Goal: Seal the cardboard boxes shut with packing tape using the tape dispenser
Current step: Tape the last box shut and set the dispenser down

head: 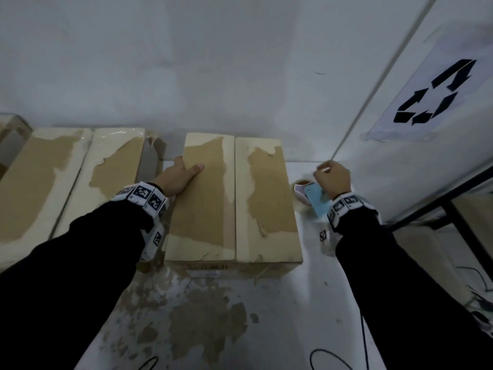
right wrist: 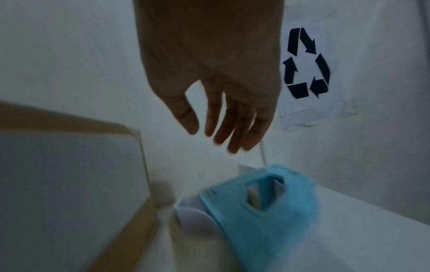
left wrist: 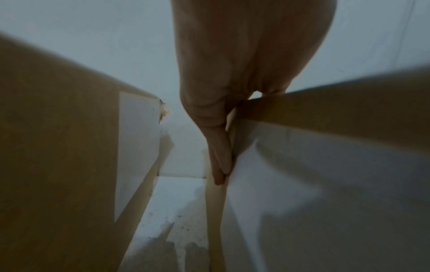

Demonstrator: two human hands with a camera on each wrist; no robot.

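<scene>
A closed cardboard box [head: 232, 198] with peeled, patchy flaps stands at the middle of the white table, its centre seam bare. My left hand [head: 181, 174] rests on the box's left top edge, thumb on top. In the left wrist view the straight fingers [left wrist: 218, 156] lie flat against the box's side [left wrist: 325, 165]. A blue tape dispenser [head: 317, 198] with a beige tape roll [head: 300, 190] sits right of the box. My right hand [head: 332, 180] hovers just above the dispenser. In the right wrist view the right hand [right wrist: 216, 136] is loose and empty over the dispenser [right wrist: 267, 206].
More cardboard boxes [head: 80, 177] stand side by side to the left, with a narrow gap to the middle box. A white wall runs behind, and a panel with a recycling sign [head: 437, 94] stands on the right. The stained table [head: 213, 316] extends toward me. Black cables [head: 333, 356] lie at the lower right.
</scene>
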